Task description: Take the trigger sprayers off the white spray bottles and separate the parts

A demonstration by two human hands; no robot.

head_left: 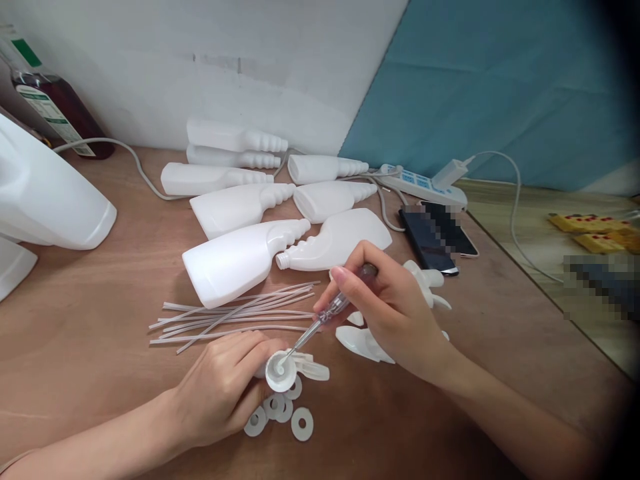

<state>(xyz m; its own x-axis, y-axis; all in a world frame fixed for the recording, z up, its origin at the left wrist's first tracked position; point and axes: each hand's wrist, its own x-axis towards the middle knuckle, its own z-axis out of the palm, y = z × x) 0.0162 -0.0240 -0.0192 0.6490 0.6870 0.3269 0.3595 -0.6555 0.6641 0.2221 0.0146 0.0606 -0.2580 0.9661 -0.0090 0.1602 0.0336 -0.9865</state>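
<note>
My left hand [227,387] is closed around a white spray trigger head [281,381], its round cap opening turned up toward me. In my right hand [387,307] is a screwdriver [334,308] with a clear handle, held between thumb and fingers. Its metal tip reaches into the cap opening. Just below the spray head lie several white ring washers [302,424]. Thin white plastic tubes [240,310] are heaped loosely beyond my left hand. More white spray head parts [363,341] lie under and beside my right hand, partly hidden by it.
Several white plastic bottles [240,260] lie on their sides across the wooden table [90,333]. Larger white containers [45,193] and a dark glass bottle [65,107] stand at the left. A power strip [425,187] with cables and two phones [425,237] lie at the back right.
</note>
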